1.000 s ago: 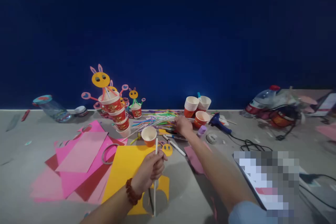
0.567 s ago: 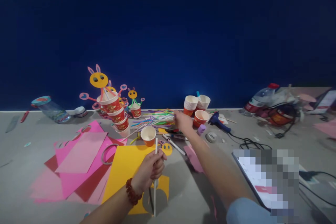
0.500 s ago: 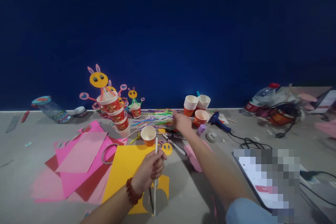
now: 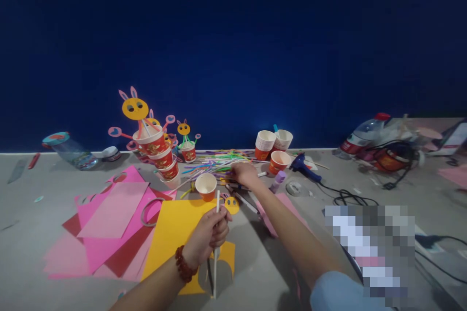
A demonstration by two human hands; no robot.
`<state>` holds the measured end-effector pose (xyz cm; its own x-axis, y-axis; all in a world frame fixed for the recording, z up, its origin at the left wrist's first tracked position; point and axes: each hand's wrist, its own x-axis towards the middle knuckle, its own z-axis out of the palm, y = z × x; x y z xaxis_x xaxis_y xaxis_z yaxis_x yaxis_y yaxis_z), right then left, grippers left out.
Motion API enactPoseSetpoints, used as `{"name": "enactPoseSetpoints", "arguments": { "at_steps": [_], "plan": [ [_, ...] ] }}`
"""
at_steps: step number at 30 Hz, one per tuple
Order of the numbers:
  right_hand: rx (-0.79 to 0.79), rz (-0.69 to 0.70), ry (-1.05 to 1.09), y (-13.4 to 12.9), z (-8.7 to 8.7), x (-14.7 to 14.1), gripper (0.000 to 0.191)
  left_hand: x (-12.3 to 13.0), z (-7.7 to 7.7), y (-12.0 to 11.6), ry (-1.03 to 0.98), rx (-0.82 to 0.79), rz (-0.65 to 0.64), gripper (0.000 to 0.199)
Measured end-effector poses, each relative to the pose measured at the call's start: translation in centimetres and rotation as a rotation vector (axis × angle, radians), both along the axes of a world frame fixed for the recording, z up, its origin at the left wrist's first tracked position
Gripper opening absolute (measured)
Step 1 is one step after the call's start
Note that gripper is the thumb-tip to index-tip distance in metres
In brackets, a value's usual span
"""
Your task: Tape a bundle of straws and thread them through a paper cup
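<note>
My left hand (image 4: 211,226), a beaded bracelet on its wrist, is closed around a thin white stick (image 4: 215,277) held nearly upright. Below it lies a yellow sheet (image 4: 175,233) with round pieces cut out. My right hand (image 4: 244,175) reaches into a pile of coloured sticks (image 4: 215,161); its fingers look bent, but their tips are hidden. Between the hands lies a yellow paper bunny face (image 4: 231,205) with pink ears. A paper cup (image 4: 206,186) stands just behind the yellow sheet.
Stacked red cups with a bunny figure (image 4: 150,143) stand back left, beside pink sheets (image 4: 113,209). Stacked cups (image 4: 265,142), a glue stick (image 4: 278,180), a tape roll (image 4: 293,187) and a corded blue glue gun (image 4: 304,169) are right. A blue partition (image 4: 233,58) rises behind.
My right hand has moved left and slightly nearer over the coloured sticks. My left hand keeps its hold on the white stick in the same place.
</note>
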<state>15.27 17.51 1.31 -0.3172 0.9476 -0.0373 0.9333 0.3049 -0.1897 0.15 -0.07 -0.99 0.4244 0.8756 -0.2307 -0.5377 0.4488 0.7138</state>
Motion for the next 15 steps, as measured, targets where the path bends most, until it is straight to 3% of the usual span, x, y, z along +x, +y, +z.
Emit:
{"name": "enactPoseSetpoints", "arguments": {
  "at_steps": [4,12,15],
  "plan": [
    [0.100,0.007,0.109,0.3,0.5,1.2,0.019,0.0,0.1,0.1,-0.011,0.007,-0.007,0.025],
    [0.346,-0.076,0.342,-0.4,3.1,2.8,0.024,0.1,0.1,-0.1,0.018,0.016,-0.002,0.028],
    [0.415,-0.101,0.626,-2.0,3.4,2.8,0.022,0.2,0.2,-0.2,0.034,0.033,0.029,0.029]
  ]
}}
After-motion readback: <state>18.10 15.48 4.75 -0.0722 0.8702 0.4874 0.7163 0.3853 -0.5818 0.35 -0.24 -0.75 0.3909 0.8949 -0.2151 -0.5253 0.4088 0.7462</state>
